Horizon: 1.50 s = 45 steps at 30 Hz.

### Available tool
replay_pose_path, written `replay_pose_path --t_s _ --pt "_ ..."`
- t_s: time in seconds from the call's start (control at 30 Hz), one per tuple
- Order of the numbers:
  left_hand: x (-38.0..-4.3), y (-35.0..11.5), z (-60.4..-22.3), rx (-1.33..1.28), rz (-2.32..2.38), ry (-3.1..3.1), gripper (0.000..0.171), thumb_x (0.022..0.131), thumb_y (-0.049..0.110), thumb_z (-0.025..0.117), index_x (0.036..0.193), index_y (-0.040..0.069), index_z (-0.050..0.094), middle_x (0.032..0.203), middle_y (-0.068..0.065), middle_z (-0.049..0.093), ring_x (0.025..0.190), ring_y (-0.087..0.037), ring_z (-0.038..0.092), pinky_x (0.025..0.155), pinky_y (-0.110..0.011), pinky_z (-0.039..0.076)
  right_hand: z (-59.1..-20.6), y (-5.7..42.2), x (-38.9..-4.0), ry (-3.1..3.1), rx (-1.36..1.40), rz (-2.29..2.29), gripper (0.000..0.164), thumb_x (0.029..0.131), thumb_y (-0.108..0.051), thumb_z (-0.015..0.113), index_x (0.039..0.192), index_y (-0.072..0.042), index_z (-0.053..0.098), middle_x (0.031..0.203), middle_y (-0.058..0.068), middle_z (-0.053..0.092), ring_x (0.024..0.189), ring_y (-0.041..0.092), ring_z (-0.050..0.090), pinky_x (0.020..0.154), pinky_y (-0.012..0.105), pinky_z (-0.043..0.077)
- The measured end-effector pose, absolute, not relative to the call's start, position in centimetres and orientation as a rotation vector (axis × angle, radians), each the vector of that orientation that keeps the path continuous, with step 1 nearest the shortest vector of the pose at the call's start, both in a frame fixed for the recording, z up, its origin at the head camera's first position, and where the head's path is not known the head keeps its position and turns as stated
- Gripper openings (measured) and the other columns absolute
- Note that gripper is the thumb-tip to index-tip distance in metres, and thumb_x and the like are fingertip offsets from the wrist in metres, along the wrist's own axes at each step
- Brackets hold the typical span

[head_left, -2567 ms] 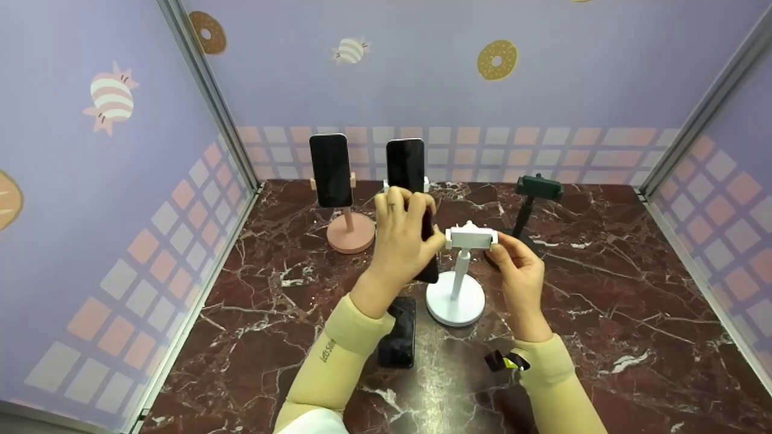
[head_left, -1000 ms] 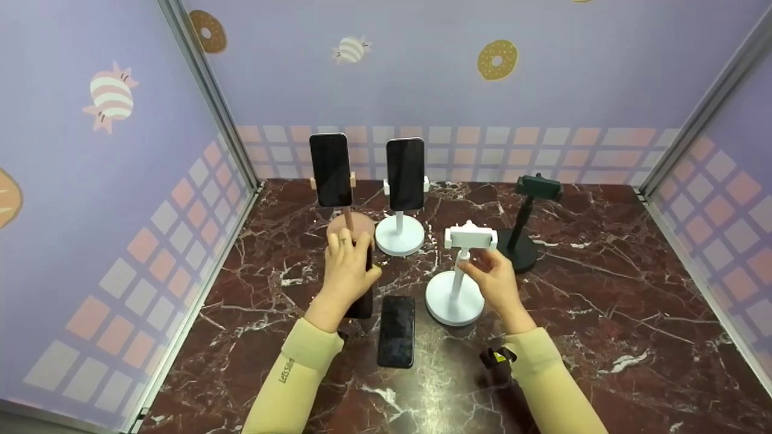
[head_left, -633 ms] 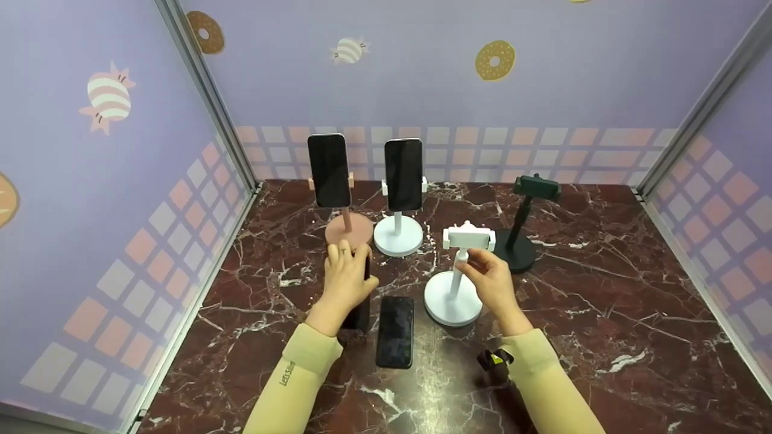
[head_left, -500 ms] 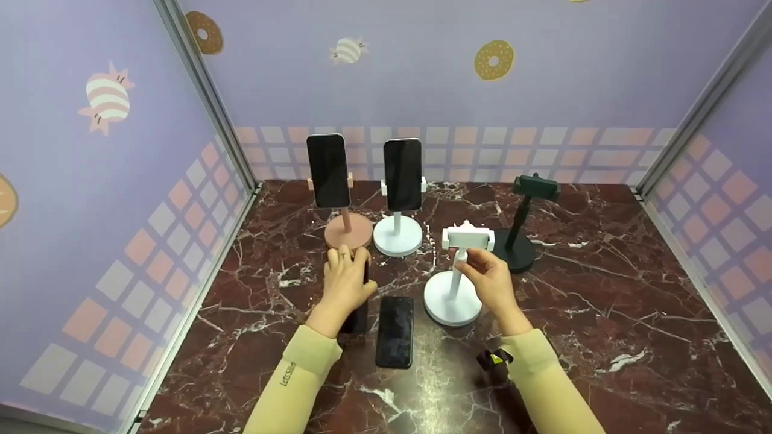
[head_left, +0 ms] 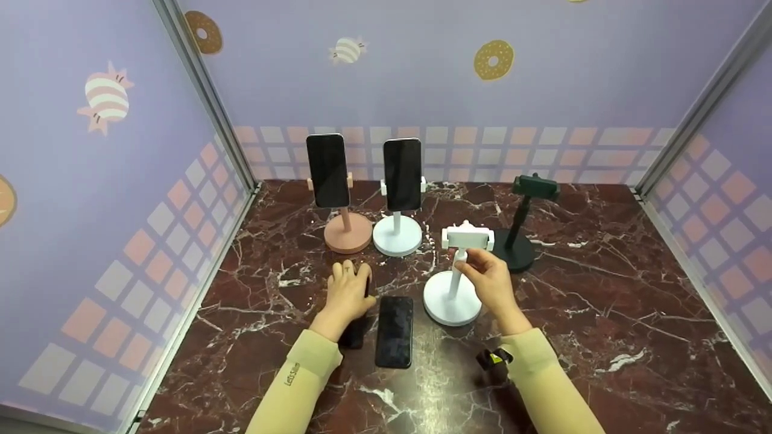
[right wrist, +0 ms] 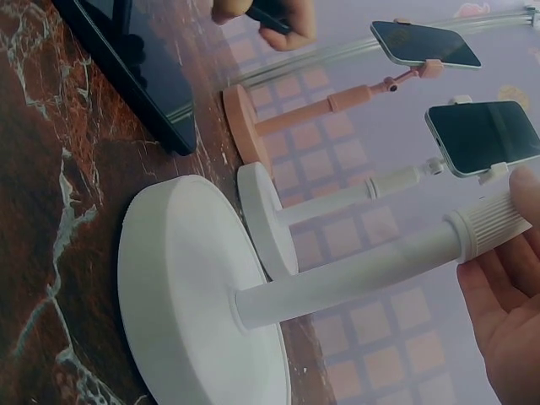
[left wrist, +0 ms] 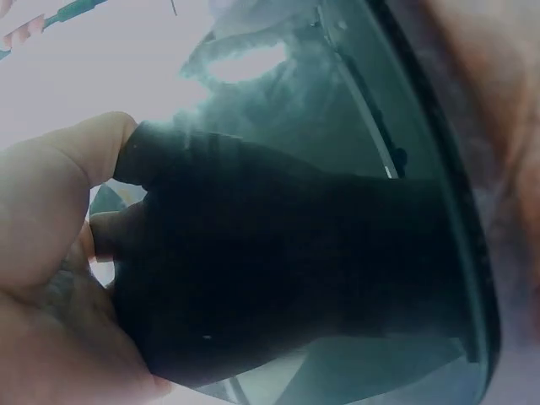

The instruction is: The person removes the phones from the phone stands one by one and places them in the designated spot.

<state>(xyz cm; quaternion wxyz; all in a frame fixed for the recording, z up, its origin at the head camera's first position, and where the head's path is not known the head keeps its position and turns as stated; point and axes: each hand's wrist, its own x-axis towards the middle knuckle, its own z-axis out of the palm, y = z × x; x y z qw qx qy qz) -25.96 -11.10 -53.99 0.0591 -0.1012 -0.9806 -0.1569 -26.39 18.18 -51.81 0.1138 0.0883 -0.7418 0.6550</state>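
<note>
1. Two hands, both curled: left hand [head_left: 347, 295] grips a dark phone [head_left: 353, 337] beside the flat phone [head_left: 395, 331]; right hand [head_left: 491, 282] pinches the white stand's stem [right wrist: 354, 274].
2. Best steady the stand on the bench [head_left: 633, 289], gripping the dark phone by its edges.

Carries, on veined dark-red tabletop [head_left: 627, 337], a pink stand [head_left: 348, 235], two white stands [head_left: 397, 237] [head_left: 445, 304], a black stand [head_left: 522, 254], a flat-lying phone [head_left: 395, 332].

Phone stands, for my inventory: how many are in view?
4: the pink stand at back left, the rear white stand beside it, the front white stand held by the right hand, and the dark stand farther right.
</note>
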Motion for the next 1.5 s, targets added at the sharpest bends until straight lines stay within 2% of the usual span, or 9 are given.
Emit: replay_pose_path --t_s 0.2,0.43,0.63,0.77,1.03,1.23,1.5 --pt "-26.2 -11.2 -54.3 -0.319 -0.491 -3.019 0.040 0.080 0.023 0.082 0.100 0.014 0.048 0.105 -0.016 0.044 0.099 -0.036 0.035 0.079 -0.047 0.037 -51.7 18.3 -26.4 -2.166 0.277 1.957 0.031 0.092 0.006 0.070 0.121 0.015 0.065 0.121 0.031 0.070 0.098 -0.003 0.069 0.088 0.016 0.054" --pt "-26.0 -11.3 -54.4 -0.367 -0.552 -3.107 0.036 0.079 0.021 0.077 0.104 0.015 0.051 0.106 -0.014 0.044 0.101 -0.034 0.034 0.082 -0.047 0.037 -51.8 18.3 -26.4 -2.154 0.297 1.959 0.026 0.091 0.006 0.070 0.116 0.011 0.069 0.119 0.030 0.071 0.099 -0.002 0.070 0.089 0.016 0.054" --pt "-26.1 -11.5 -54.6 -0.462 -0.577 -3.140 0.032 0.083 0.021 0.072 0.106 0.015 0.052 0.105 -0.012 0.044 0.100 -0.033 0.035 0.083 -0.047 0.036 -51.9 18.3 -26.5 -2.164 0.257 1.925 0.024 0.090 0.007 0.071 0.113 0.013 0.069 0.117 0.031 0.072 0.094 -0.004 0.069 0.086 0.015 0.054" --pt "-26.2 -11.5 -54.7 -0.482 -0.646 -3.150 0.025 0.089 0.024 0.070 0.104 0.015 0.052 0.103 -0.012 0.044 0.098 -0.033 0.033 0.083 -0.047 0.033 -51.9 18.3 -26.5 -2.167 0.256 1.926 0.025 0.090 0.008 0.071 0.114 0.014 0.068 0.119 0.034 0.070 0.093 -0.005 0.068 0.086 0.015 0.054" --pt "-26.4 -11.2 -55.4 -0.422 -0.694 -3.137 0.023 0.101 0.032 0.063 0.108 0.011 0.056 0.109 -0.018 0.048 0.105 -0.038 0.039 0.093 -0.055 0.037 -51.9 18.2 -26.5 -2.157 0.252 1.931 0.024 0.090 0.007 0.071 0.113 0.014 0.069 0.117 0.031 0.071 0.094 -0.003 0.069 0.085 0.014 0.054" --pt "-26.5 -10.8 -55.9 -0.342 -0.763 -3.140 0.020 0.102 0.030 0.061 0.106 0.011 0.055 0.112 -0.018 0.047 0.108 -0.039 0.038 0.095 -0.056 0.035 -51.8 18.2 -26.5 -2.151 0.265 1.958 0.027 0.090 0.008 0.070 0.116 0.015 0.067 0.118 0.033 0.070 0.096 -0.001 0.070 0.086 0.015 0.054" --pt "-26.9 -10.3 -56.1 -0.274 -0.768 -3.158 0.023 0.101 0.030 0.062 0.108 0.009 0.056 0.113 -0.020 0.047 0.112 -0.042 0.038 0.098 -0.055 0.035 -51.8 18.2 -26.5 -2.144 0.269 1.971 0.028 0.090 0.008 0.069 0.117 0.017 0.065 0.117 0.029 0.072 0.098 -0.001 0.070 0.087 0.014 0.054"
